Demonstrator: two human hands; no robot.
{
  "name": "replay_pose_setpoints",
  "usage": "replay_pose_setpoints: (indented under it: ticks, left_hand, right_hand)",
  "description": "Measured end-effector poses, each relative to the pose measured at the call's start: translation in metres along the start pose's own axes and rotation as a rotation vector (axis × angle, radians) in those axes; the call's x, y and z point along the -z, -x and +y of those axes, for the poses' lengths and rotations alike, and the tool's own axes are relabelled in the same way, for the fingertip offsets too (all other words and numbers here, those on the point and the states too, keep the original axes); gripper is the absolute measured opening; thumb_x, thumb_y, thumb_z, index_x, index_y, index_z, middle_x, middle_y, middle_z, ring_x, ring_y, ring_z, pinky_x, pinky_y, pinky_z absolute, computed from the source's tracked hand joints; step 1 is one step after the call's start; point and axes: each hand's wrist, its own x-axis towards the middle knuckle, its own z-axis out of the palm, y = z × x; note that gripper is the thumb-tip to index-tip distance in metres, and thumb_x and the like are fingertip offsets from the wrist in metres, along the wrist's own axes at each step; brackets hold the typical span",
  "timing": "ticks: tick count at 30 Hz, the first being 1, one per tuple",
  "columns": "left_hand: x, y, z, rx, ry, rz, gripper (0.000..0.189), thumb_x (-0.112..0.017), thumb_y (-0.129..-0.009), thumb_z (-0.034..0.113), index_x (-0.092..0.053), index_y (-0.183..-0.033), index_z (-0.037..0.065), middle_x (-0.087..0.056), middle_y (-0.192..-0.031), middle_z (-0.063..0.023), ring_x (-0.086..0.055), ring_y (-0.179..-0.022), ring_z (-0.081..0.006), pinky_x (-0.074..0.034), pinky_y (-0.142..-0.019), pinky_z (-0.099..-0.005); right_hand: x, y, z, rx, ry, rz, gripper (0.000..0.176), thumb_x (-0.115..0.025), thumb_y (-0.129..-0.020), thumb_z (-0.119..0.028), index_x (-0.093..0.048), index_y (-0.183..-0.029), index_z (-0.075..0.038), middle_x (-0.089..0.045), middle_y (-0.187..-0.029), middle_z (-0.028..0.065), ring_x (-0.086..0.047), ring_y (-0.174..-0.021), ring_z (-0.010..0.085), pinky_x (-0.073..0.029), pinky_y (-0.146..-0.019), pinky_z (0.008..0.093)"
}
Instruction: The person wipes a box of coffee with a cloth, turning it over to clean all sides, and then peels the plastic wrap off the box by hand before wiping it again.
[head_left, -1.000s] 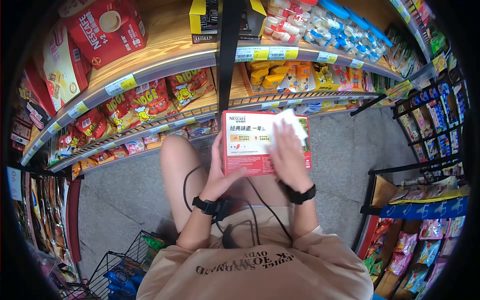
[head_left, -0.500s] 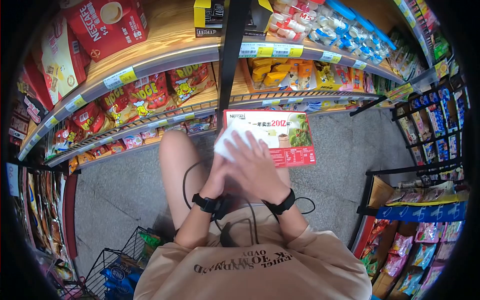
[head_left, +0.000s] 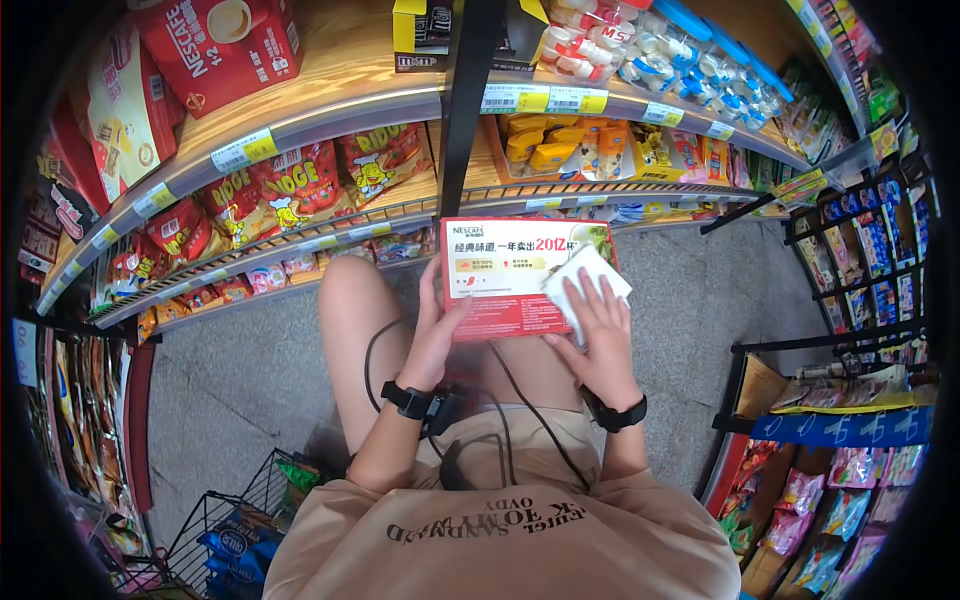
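A red and white Nescafé coffee box [head_left: 500, 262] is held above my lap, its printed broad side facing up. My left hand [head_left: 438, 322] is closed on its left edge, with the thumb on top and the fingers mostly hidden behind. A folded white cloth [head_left: 592, 262] lies over the box's right side, covering part of the print. My right hand [head_left: 603, 335] holds this cloth against the box, its fingers stretched over it and its thumb near the lower edge.
A shelf ahead carries coffee boxes [head_left: 222, 45], Ridge snack bags [head_left: 300, 185] and small yellow packets [head_left: 540, 145]. A black post [head_left: 464, 110] stands in the middle. A wire basket with blue bags [head_left: 240, 545] sits at lower left. Candy racks [head_left: 850, 480] stand on the right.
My right hand has moved right with the white cloth, from the box's left part to its right side. The left part of the print is now uncovered, and my left hand shows at the left edge.
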Motion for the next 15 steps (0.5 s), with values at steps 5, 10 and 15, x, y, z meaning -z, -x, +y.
replay_pose_setpoints:
  ticks: [5, 10, 15]
  left_hand:
    - [0.000, -0.001, -0.002, 0.005, 0.013, -0.007, 0.073, -0.059, -0.093, 0.008, -0.020, -0.153, 0.017, -0.041, -0.147, -0.0146, -0.041, -0.135, -0.0223, -0.034, -0.111, -0.0363]
    - [-0.003, 0.003, -0.004, -0.005, 0.043, -0.031, 0.077, -0.061, -0.088, 0.007, -0.021, -0.154, 0.014, -0.035, -0.152, -0.0122, -0.037, -0.139, -0.0227, -0.033, -0.113, -0.0374]
    - [0.012, -0.007, -0.019, -0.102, 0.045, -0.013, 0.085, -0.068, -0.083, 0.011, -0.020, -0.154, 0.011, -0.029, -0.155, -0.0098, -0.029, -0.143, -0.0220, -0.026, -0.117, -0.0377]
  right_hand:
    - [-0.001, 0.004, 0.001, -0.088, 0.068, 0.040, 0.092, -0.080, -0.073, -0.040, -0.037, -0.149, -0.010, -0.031, -0.157, 0.0157, -0.027, -0.143, 0.0422, -0.023, -0.110, 0.0613]
    - [-0.016, 0.005, -0.018, -0.078, 0.094, 0.047, 0.097, -0.082, -0.070, -0.037, -0.035, -0.151, -0.012, -0.030, -0.157, 0.0140, -0.025, -0.144, 0.0414, -0.021, -0.110, 0.0637]
    - [-0.013, -0.010, -0.037, 0.219, -0.013, -0.023, 0.087, -0.078, -0.075, -0.039, -0.038, -0.149, -0.012, -0.032, -0.156, 0.0136, -0.027, -0.143, 0.0400, -0.019, -0.112, 0.0619]
